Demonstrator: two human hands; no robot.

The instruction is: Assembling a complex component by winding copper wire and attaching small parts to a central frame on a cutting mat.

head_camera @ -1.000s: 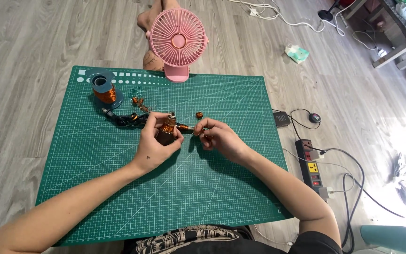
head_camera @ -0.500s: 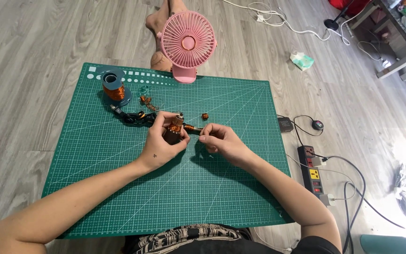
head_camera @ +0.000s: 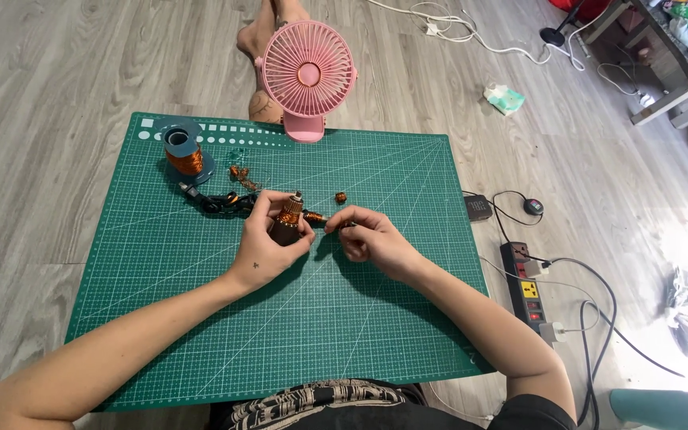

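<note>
On a green cutting mat (head_camera: pixel 201 318) laid on a wood floor, a pink fan (head_camera: pixel 306 76) stands at the far edge and a copper wire spool (head_camera: pixel 184 151) far left. At the middle, the left hand (head_camera: pixel 268 243) grips a small copper-wound motor part (head_camera: pixel 288 219), fingers curled tight. The right hand (head_camera: pixel 372 239) pinches its thin end (head_camera: pixel 318 219). Tugging could snap the fine wire.
</note>
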